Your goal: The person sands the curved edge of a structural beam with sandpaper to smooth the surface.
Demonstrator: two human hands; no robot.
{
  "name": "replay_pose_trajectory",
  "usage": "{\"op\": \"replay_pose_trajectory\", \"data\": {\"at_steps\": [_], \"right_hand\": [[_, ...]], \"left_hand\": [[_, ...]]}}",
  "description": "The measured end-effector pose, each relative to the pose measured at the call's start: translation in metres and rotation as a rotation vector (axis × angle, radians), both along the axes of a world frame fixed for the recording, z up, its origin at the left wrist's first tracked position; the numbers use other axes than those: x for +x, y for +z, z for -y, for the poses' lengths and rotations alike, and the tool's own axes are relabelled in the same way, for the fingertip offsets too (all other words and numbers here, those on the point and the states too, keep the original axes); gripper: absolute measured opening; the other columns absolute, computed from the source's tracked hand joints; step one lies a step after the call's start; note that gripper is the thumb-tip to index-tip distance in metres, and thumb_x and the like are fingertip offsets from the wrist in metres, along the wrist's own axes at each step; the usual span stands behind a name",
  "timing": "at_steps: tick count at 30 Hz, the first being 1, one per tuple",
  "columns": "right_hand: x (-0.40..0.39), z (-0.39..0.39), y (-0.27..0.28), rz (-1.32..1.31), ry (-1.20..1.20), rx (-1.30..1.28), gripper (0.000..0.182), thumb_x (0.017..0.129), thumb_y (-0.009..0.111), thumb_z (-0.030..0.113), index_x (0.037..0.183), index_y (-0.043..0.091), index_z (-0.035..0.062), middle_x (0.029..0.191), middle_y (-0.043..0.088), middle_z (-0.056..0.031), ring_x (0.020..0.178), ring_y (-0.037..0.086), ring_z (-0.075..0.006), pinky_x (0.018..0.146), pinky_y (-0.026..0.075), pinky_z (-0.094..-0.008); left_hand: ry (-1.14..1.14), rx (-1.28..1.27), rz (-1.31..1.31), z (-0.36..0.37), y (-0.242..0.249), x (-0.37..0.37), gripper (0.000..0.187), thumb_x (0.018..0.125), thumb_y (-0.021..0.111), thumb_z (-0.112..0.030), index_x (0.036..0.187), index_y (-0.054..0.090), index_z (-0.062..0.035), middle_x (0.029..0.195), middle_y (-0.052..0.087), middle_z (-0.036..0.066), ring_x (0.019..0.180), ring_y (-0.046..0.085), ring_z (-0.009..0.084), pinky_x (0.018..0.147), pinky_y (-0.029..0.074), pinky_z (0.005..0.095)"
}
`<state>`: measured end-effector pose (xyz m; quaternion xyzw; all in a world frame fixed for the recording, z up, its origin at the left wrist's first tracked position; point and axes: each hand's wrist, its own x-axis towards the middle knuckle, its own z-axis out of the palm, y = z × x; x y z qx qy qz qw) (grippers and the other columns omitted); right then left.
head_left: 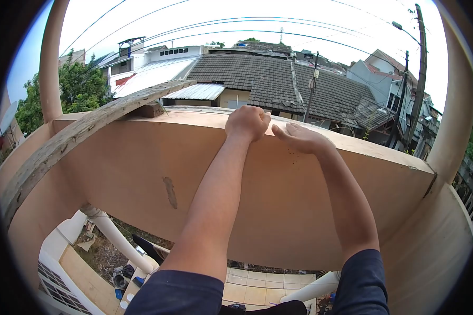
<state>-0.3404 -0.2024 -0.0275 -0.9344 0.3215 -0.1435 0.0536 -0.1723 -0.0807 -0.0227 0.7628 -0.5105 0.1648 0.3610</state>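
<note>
Both hands are at the top edge of a peach-coloured wall (205, 119), near its middle. My left hand (248, 123) is closed in a fist on the ledge; whatever it may hold is hidden. Just to its right, my right hand (302, 138) lies on the ledge with its fingers stretched out and the thumb apart, holding nothing. A small gap separates the two hands. Dark specks mark the wall face below my right hand.
A rough wooden plank (89, 126) slants across the wall's left part, over a small block (150, 109). Round columns (51, 68) stand at both sides. Tiled floor (255, 281) and white pipes (121, 239) show far below. Beyond are tiled roofs (231, 71), poles and overhead wires.
</note>
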Motion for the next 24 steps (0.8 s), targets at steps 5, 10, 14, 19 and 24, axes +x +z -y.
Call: {"op": "replay_pose_trajectory", "data": {"at_steps": [5, 10, 14, 19, 24], "right_hand": [[0.02, -0.019, 0.03, -0.197, -0.183, 0.124, 0.129, 0.084, 0.014, 0.105, 0.154, 0.061, 0.0066, 0.17, 0.038, -0.0277, 0.162, 0.031, -0.0382, 0.13, 0.031, -0.053], [0.019, -0.015, 0.011, -0.103, -0.083, 0.054, 0.136, 0.085, 0.013, 0.103, 0.163, 0.041, -0.0045, 0.172, 0.034, -0.0274, 0.164, 0.028, -0.0368, 0.133, 0.026, -0.0494], [0.015, 0.009, 0.019, -0.066, -0.05, 0.075, 0.132, 0.087, 0.017, 0.101, 0.165, 0.038, -0.003, 0.174, 0.032, -0.0254, 0.165, 0.024, -0.0358, 0.134, 0.023, -0.0466], [0.037, -0.001, 0.026, -0.223, -0.223, 0.063, 0.126, 0.091, 0.012, 0.098, 0.165, 0.04, 0.0001, 0.173, 0.037, -0.0217, 0.162, 0.03, -0.038, 0.133, 0.025, -0.0484], [0.008, -0.003, 0.003, -0.086, 0.059, -0.17, 0.101, 0.105, 0.026, 0.08, 0.163, 0.043, -0.0003, 0.17, 0.042, -0.0204, 0.161, 0.035, -0.033, 0.135, 0.021, -0.048]], "left_hand": [[0.006, 0.031, 0.005, 0.006, -0.001, 0.004, 0.039, 0.105, 0.057, -0.046, 0.101, 0.083, -0.0167, 0.104, 0.08, 0.01, 0.104, 0.075, 0.0328, 0.093, 0.061, 0.0484], [-0.005, 0.041, -0.032, 0.003, -0.002, 0.003, 0.044, 0.109, 0.05, -0.048, 0.109, 0.083, -0.0185, 0.114, 0.08, 0.009, 0.111, 0.075, 0.0305, 0.098, 0.06, 0.047], [0.015, -0.015, -0.006, 0.008, 0.0, 0.01, 0.043, 0.109, 0.05, -0.045, 0.108, 0.083, -0.0166, 0.11, 0.08, 0.014, 0.108, 0.074, 0.0361, 0.096, 0.059, 0.0512], [-0.021, -0.009, -0.048, 0.008, 0.0, 0.008, 0.044, 0.109, 0.049, -0.045, 0.11, 0.083, -0.0176, 0.113, 0.08, 0.013, 0.11, 0.074, 0.0354, 0.099, 0.058, 0.0495], [-0.002, 0.034, -0.053, 0.006, 0.001, 0.008, 0.044, 0.109, 0.05, -0.047, 0.11, 0.083, -0.0183, 0.117, 0.079, 0.012, 0.113, 0.073, 0.0345, 0.099, 0.058, 0.0493]]}}
